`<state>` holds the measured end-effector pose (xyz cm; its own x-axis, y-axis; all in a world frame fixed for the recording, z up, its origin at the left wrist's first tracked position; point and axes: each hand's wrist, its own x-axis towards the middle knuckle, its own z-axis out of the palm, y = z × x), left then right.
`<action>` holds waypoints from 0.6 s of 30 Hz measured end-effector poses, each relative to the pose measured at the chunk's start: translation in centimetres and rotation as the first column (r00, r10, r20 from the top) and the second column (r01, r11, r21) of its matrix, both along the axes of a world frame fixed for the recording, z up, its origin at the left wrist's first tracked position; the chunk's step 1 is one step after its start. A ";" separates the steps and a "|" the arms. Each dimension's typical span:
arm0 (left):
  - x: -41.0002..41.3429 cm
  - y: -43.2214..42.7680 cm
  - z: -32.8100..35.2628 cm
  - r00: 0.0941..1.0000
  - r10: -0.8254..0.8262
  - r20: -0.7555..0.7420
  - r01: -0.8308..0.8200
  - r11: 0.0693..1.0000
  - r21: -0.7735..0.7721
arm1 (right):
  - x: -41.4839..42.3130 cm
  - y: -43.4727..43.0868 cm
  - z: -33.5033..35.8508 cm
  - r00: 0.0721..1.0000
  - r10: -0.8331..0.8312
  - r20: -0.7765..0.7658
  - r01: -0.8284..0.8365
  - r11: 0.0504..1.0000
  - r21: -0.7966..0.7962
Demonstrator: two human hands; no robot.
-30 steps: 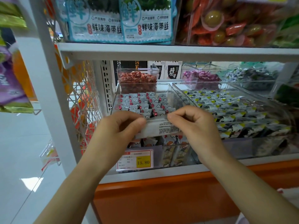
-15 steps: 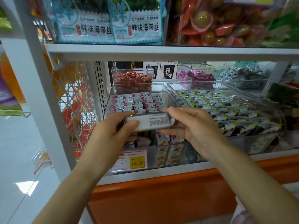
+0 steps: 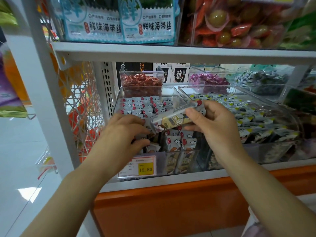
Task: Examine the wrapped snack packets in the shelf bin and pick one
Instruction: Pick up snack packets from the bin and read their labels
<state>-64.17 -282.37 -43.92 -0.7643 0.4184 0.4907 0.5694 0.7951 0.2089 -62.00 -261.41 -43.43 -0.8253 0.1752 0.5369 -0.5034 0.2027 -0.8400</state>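
The right hand (image 3: 217,127) pinches a packet (image 3: 172,120) by its right end, holding it tilted just above the clear bin (image 3: 177,96) of like packets. The left hand (image 3: 123,134) reaches in, fingers curled at the packet's left end — whether it grips, I cannot tell. A white shelf (image 3: 171,52) runs overhead, a price tag (image 3: 142,166) fronts the bin — pale floor (image 3: 20,151) lies to the left.

Snack packet (image 3: 172,119) above the clear bin (image 3: 160,163), right hand (image 3: 217,127) round it, left hand (image 3: 119,134) at its end.
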 end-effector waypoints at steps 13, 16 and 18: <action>-3.2 2.0 0.0 0.995 0.083 -0.062 -0.090 0.989 -0.120 | 0.3 0.0 0.3 0.997 -0.076 -0.024 0.077 0.994 0.076; -3.2 2.2 0.0 0.991 0.102 -0.083 -0.109 0.990 -0.085 | 0.3 -0.5 -0.2 0.997 -0.072 -0.038 0.080 0.964 0.253; -3.2 2.2 0.0 0.991 0.106 -0.082 -0.114 0.989 -0.092 | 0.2 -0.9 -0.7 0.998 -0.062 -0.032 0.069 0.920 0.386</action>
<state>-67.35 -280.16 -43.96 -0.7698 0.3821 0.5112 0.4888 0.8680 0.0874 -61.83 -262.33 -44.16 -0.8083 0.0042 0.5887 -0.4925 0.5431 -0.6801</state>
